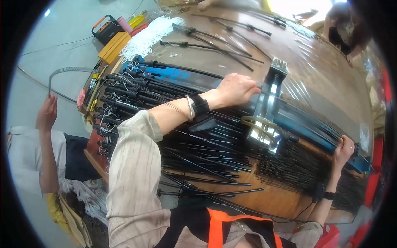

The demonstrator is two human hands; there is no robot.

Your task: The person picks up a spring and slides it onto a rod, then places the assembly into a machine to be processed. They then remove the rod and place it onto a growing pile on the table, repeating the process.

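Note:
My left hand (236, 89) reaches across to the upper end of a shiny metal clamp-like fixture (271, 97). Its fingers are pinched together beside the metal; what is between them is too small to make out. On the far right, my right hand (343, 153) has its fingers closed at the end of thin black rods (314, 117), which run from the fixture along a blue-edged rail. A beige loop (257, 123) circles the fixture's lower part. Under my left forearm lies a thick bundle of black rods (198, 151), with white wires at their left ends.
Dark coil springs (289, 165) are heaped between the fixture and my right arm. White small parts (151, 35) are piled at the back left near a yellow box (113, 47). More black rods (223, 47) lie farther back. A co-worker's hand (48, 108) holds a spring at left.

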